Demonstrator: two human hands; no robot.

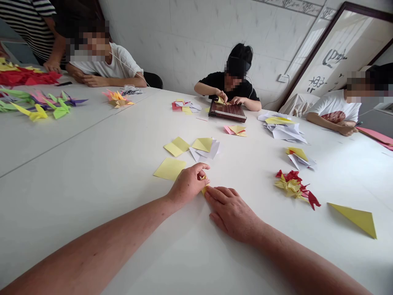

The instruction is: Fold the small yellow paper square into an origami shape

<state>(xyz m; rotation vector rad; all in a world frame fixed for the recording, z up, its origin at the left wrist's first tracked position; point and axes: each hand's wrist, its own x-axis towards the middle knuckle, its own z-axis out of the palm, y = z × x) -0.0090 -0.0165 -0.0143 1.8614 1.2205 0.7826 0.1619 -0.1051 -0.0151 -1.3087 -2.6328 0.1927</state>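
Between my hands, on the white table point(138, 262), lies a small folded piece of yellow paper point(204, 189), mostly covered by fingers. My left hand point(188, 183) pinches its upper part with thumb and fingers. My right hand point(231, 211) lies flat, its fingertips touching the paper's lower right edge. A square yellow sheet point(167, 168) rests just beyond my left hand, partly behind it. Farther off are a creased yellow sheet point(177, 146), another yellow piece point(202, 144) and white papers point(211, 151) beneath it.
Red and yellow folded paper cranes point(293, 186) lie at right, near a yellow paper triangle point(353, 217). Across the table a person point(236, 82) folds paper on a dark wooden paper cutter point(227, 110). Several colourful cranes point(46, 104) spread at far left. Other people sit left and right.
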